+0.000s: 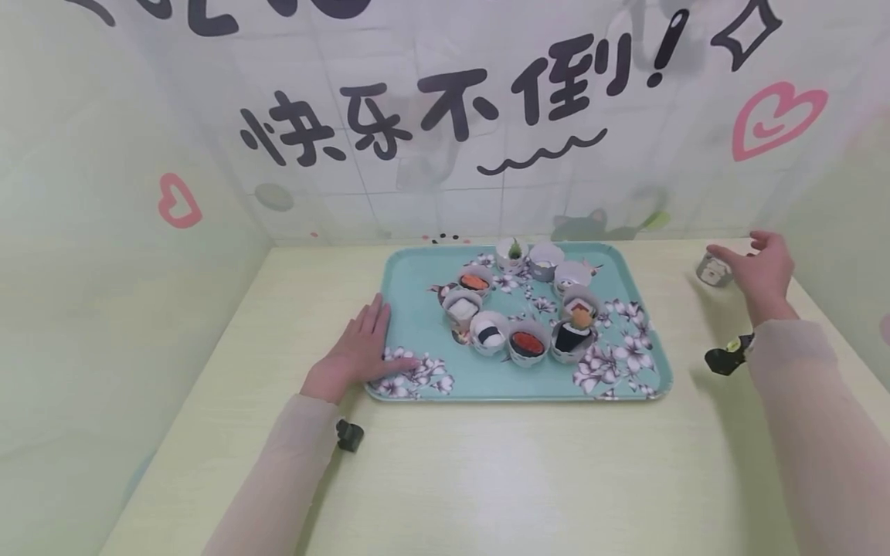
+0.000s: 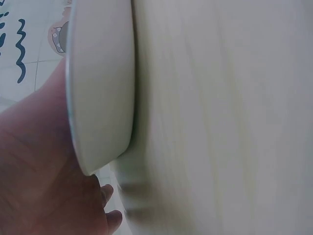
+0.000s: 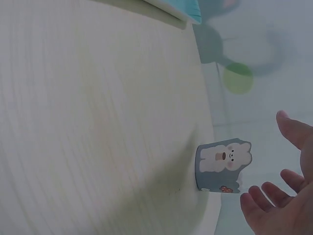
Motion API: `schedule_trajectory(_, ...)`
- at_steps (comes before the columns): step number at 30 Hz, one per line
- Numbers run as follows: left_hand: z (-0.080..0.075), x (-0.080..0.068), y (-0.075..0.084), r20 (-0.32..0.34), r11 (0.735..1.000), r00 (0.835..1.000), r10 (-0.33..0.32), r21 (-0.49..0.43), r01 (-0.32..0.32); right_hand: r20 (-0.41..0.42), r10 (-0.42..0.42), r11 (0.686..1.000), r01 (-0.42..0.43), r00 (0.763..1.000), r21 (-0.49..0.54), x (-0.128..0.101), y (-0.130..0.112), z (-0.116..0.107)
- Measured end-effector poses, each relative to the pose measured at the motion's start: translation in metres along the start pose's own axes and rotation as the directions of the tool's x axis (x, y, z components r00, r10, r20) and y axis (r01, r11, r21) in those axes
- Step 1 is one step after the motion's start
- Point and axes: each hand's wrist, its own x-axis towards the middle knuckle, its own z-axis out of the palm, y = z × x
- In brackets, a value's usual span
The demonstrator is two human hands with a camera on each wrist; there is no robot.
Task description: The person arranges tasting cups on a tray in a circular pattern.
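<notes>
Our left hand (image 1: 358, 347) lies flat, fingers straight, on the tray's (image 1: 417, 309) near-left corner. Our right hand (image 1: 758, 270) hovers open, holding nothing, just beside the small cup (image 1: 712, 270) on the table (image 1: 487, 463). Only the right wrist view shows the cup's bear print.

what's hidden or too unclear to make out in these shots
- Small cup: inside hidden in the right wrist view; in the head view the right hand partly covers it.
- Tray: left wrist view shows only its underside.
- Cups at the tray's back: contents too small, head view.
</notes>
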Motion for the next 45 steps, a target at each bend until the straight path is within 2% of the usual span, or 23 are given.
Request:
schedule_trajectory(8,0.001,0.0,-0.001,0.013,1.0,1.0,-0.014,-0.014,0.014,0.049,0.024,1.0,-0.024,0.999,-0.003,0.006,0.012,0.003)
schedule_trajectory(16,0.001,0.0,-0.001,0.008,1.0,1.0,-0.013,-0.018,0.013,0.104,0.063,0.995,-0.054,0.993,-0.084,0.006,0.017,0.005)
schedule_trajectory(27,-0.001,-0.002,0.001,0.017,0.999,1.0,-0.017,-0.028,0.017,0.135,0.017,0.975,0.014,0.991,-0.224,0.013,0.022,0.005)
schedule_trajectory(37,-0.001,-0.002,0.002,0.026,1.0,0.999,-0.024,-0.018,0.025,0.123,-0.005,0.972,0.034,0.992,-0.232,0.02,0.024,0.004)
schedule_trajectory(45,-0.003,-0.002,0.003,0.035,0.999,0.999,-0.034,-0.013,0.034,0.118,-0.006,0.982,0.028,0.993,-0.186,0.017,0.024,0.005)
